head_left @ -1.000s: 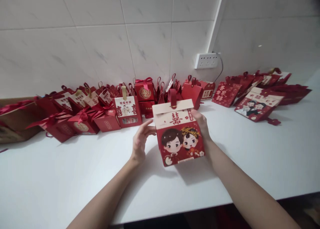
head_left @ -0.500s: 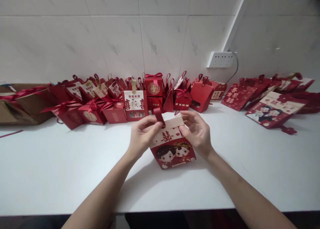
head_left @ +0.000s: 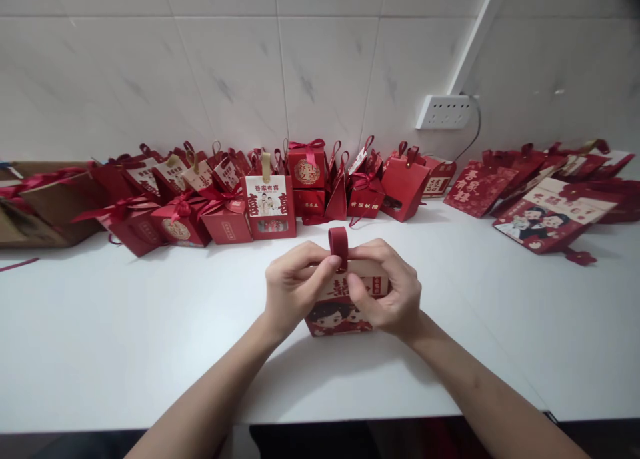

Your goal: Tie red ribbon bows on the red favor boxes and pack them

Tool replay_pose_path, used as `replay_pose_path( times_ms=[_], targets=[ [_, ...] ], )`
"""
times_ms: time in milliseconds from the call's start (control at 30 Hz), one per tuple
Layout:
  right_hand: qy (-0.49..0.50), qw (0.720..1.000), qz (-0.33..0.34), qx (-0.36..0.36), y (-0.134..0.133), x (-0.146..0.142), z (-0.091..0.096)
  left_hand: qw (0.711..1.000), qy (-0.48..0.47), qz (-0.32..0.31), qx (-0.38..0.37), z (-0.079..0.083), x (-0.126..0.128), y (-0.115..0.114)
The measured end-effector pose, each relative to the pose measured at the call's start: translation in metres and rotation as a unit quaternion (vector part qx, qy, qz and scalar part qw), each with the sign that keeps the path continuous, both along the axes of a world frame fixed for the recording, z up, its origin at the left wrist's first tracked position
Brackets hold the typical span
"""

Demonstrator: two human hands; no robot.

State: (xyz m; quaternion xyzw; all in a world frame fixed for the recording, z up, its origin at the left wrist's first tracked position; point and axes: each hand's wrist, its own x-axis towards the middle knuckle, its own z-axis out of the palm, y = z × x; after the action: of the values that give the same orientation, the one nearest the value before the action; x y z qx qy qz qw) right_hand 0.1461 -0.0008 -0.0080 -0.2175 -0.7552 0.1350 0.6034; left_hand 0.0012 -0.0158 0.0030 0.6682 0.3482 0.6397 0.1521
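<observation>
A red and cream gift box (head_left: 333,314) with cartoon faces and a Chinese character stands on the white table, between my hands. From its top rises a dark red ribbon loop (head_left: 339,245). My left hand (head_left: 295,285) pinches the top edge at the loop's base, its thumb against the front. On the other side my right hand (head_left: 393,285) grips the same top edge, thumb on the front and fingers behind. Both thumbs are close together beside the loop. My hands hide parts of the box's sides and the printed faces.
Several red gift boxes (head_left: 227,225) with ribbons line the wall at the back. More decorated boxes (head_left: 547,219) stand at the right. A brown cardboard box (head_left: 60,212) is at the far left, near a thin red strip (head_left: 19,264). A power strip (head_left: 444,112) hangs on the wall.
The ribbon loop now stands upright at the middle of the box top. My right hand has moved inward along the top edge, towards my left thumb. The box faces me more squarely.
</observation>
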Motion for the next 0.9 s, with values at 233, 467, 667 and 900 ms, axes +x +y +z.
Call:
replay_pose_path(
  times_ms=[233,467,667,900],
  targets=[
    [0.009,0.999,-0.006,0.033,0.0043,-0.0017,-0.002,0.999,-0.007,-0.001,-0.042,0.0016,-0.0002,-0.0014],
    [0.019,1.0,0.004,0.013,0.004,-0.0022,-0.0021,0.999,-0.003,-0.006,-0.054,0.0036,-0.0001,-0.002],
    [0.034,0.999,0.006,-0.034,0.0068,-0.0025,-0.005,0.994,0.008,-0.048,-0.1,0.004,-0.0042,0.0024],
    [0.046,0.997,0.006,-0.068,0.0099,-0.0009,-0.0069,0.992,0.042,-0.038,-0.109,-0.0006,-0.0059,0.0061]
  ],
)
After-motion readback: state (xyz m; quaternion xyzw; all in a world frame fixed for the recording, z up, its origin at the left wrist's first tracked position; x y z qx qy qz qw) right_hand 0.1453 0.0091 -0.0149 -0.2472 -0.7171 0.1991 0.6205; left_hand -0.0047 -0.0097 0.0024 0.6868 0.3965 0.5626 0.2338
